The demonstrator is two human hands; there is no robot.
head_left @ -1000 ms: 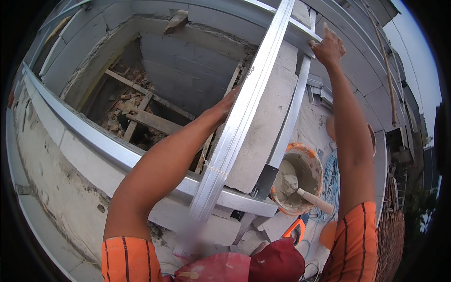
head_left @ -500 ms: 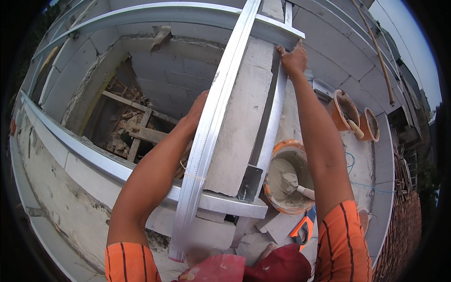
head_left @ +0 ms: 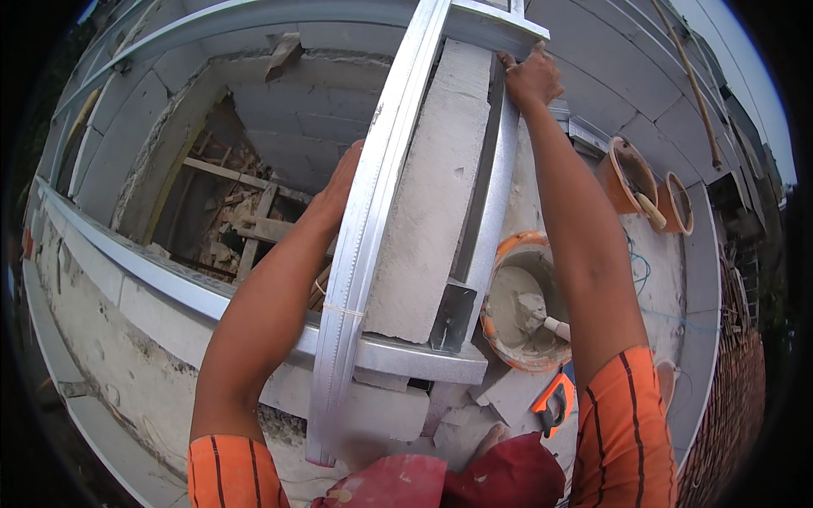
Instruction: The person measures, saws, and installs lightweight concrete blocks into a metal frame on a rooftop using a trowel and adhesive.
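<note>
A long silvery metal channel (head_left: 366,212) slants away from me above a grey block wall top (head_left: 436,195). My left hand (head_left: 340,184) lies against the channel's left side, its fingers mostly hidden behind the metal. At the far right, my right hand (head_left: 533,80) grips the end of a metal cross channel (head_left: 500,27), thumb on its left and fingers at its end. A second long channel (head_left: 489,212) runs along the wall's right side. Thin pale string (head_left: 342,310) is tied round the slanting channel near me.
An orange bucket of grey mortar (head_left: 518,349) with a pale-handled tool stands right of the wall. Two more buckets (head_left: 625,175) are farther right. An orange-handled saw (head_left: 555,405) lies nearby. Left of the wall is a deep opening (head_left: 212,203) with timber and rubble.
My view has shifted slightly, so the metalwork and buckets sit a little differently in the picture. Both hands remain at about the same places on the metal.
</note>
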